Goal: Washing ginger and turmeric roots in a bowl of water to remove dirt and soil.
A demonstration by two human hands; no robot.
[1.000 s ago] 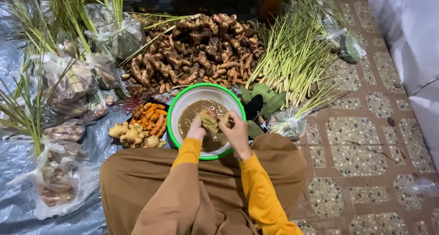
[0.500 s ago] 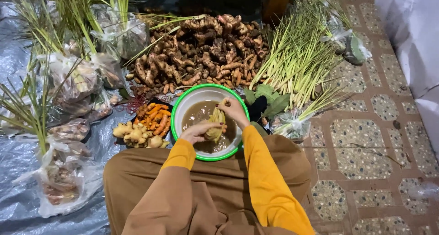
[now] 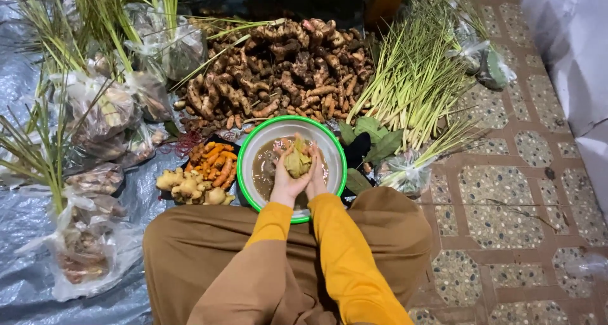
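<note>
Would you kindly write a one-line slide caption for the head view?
Both hands hold a yellowish root over a green-rimmed basin of murky water, amid piled roots and lemongrass.

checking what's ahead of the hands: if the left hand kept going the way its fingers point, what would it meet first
Probably the far rim of the green-edged bowl, then the pile of brown roots. The left hand points away over the murky water, holding a yellowish lump; height is unclear.

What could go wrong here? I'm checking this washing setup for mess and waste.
1. Both hands rub a root over a basin of muddy water; it could slosh onto the lap, right at the rim.
2. A slipped root might splash the turmeric and ginger alongside.
3. Leaves by the rim may get wet.
</note>
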